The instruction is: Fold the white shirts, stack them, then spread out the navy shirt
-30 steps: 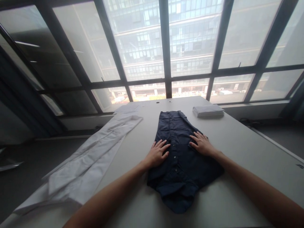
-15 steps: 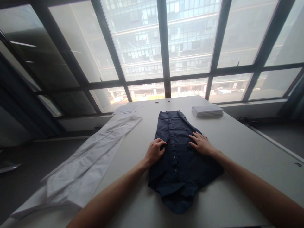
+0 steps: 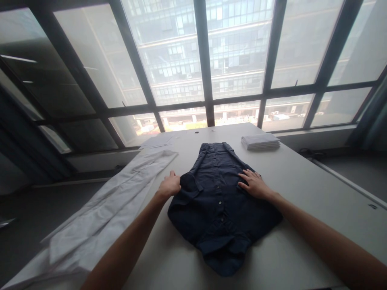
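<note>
A dark navy button-up shirt (image 3: 222,191) lies front up on the white table, its collar toward me and its hem toward the window. My left hand (image 3: 170,184) is closed on the shirt's left edge and holds a flap of fabric, likely a sleeve, out to the side. On the shirt's right side my right hand (image 3: 254,183) rests flat with its fingers spread. Small light buttons run down the middle of the shirt. The fingertips of my left hand are partly hidden.
White garments (image 3: 115,197) are spread along the table's left side. A folded stack of white cloth (image 3: 260,141) sits at the far right. White sheets (image 3: 159,140) lie at the far left of the white table (image 3: 305,193). Large windows (image 3: 236,48) stand behind.
My left hand has moved left, pulling the fabric outward, so the shirt is wider on that side. My right hand stays on the shirt's right side. The view has shifted slightly.
</note>
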The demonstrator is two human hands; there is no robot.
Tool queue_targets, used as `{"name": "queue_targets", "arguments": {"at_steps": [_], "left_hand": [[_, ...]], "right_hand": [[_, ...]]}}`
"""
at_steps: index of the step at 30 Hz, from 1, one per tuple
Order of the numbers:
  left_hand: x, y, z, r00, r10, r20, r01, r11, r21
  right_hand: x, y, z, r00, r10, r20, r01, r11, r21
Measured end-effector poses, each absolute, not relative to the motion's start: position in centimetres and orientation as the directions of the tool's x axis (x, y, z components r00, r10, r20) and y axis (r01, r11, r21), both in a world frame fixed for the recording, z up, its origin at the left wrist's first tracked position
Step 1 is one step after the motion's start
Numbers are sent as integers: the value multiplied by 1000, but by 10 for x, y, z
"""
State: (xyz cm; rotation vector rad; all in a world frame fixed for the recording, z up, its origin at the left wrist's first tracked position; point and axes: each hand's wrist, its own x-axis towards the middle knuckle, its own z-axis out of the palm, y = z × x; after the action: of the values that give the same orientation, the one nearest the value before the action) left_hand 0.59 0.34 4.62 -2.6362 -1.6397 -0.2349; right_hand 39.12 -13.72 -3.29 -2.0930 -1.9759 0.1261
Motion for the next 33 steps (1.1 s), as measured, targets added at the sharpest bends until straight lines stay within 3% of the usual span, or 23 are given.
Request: {"name": "queue_targets", "arguments": {"at_steps": [2,6,13,19,29,33], "left_hand": [[11,0,47,430,875,222,893,-448,36],[36,-10,30,593,714,373,742,-664,93],[37,-1,-14,671,738,68,729,-673,125],[32,4,-21,669,739,80,735,-674,81],[31,-20,8,670,733,-121,739,-674,10],[29,-28,35,618,768,-168,780,-626,7]], "right_hand": [[391,-137,-33,75,991,110,967,-45,-251],[392,-137,-34,77,991,110,967,-47,-251],[392,-138,-32,73,992,103,971,-47,-235],[389,-139,-29,80,992,94,971,-56,-233],[388,-156,-4,7,999,45,983,1,-183],[384,-162,8,8,993,118,983,14,-185]]}}
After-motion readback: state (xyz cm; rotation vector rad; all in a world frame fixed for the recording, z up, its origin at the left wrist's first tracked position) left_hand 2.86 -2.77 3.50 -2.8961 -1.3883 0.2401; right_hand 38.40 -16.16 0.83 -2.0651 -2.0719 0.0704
